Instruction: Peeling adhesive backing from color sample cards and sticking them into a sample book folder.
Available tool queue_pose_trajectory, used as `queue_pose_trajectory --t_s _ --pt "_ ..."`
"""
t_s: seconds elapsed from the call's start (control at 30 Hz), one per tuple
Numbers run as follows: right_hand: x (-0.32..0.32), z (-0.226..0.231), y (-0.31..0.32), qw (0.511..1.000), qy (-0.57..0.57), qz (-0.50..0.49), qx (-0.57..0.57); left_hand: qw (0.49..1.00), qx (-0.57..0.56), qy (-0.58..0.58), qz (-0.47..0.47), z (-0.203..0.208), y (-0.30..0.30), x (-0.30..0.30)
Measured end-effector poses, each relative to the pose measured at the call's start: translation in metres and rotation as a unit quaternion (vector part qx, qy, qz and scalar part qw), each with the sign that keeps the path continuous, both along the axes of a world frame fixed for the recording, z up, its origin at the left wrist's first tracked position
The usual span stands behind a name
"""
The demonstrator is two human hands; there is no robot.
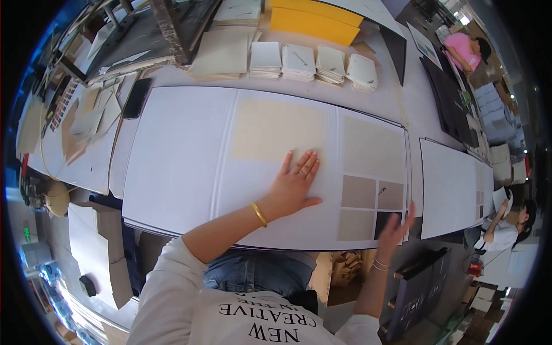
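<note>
A large white folding board [172,155] with three panels lies opened out on the table. My left hand [294,187] rests flat on its middle panel, fingers stretched out, the fingertips at the lower edge of a pale cream sheet [276,126]. On the right panel are a big beige swatch [372,146] and several smaller ones below it, among them a dark square [385,224]. My right hand [395,230] is at the board's right edge beside that dark square. It is slightly blurred, with thumb and fingers apart and nothing visible in it.
Several stacks of small cards [299,62] stand behind the board, near a yellow box [313,22]. A black phone [137,99] lies at the far left corner. Another white board [448,190] is to the right. Two people work at the far right, one in pink [462,50].
</note>
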State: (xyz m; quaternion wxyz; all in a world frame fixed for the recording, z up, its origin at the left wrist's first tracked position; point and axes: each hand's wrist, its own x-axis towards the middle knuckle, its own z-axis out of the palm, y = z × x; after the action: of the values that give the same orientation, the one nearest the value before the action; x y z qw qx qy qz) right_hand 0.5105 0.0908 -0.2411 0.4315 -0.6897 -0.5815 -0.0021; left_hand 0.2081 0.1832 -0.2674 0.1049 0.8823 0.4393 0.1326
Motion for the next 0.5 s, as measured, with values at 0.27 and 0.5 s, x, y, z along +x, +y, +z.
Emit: queue_pose_trajectory --t_s 0.27,0.5 --pt "-0.114 -0.013 0.061 0.919 -0.261 0.204 -0.212 0.996 0.053 -0.011 -0.069 -0.004 0.007 0.002" --pt "-0.116 -0.010 0.047 0.916 -0.249 0.218 -0.229 0.893 -0.202 -0.341 -0.212 0.009 0.026 -0.030"
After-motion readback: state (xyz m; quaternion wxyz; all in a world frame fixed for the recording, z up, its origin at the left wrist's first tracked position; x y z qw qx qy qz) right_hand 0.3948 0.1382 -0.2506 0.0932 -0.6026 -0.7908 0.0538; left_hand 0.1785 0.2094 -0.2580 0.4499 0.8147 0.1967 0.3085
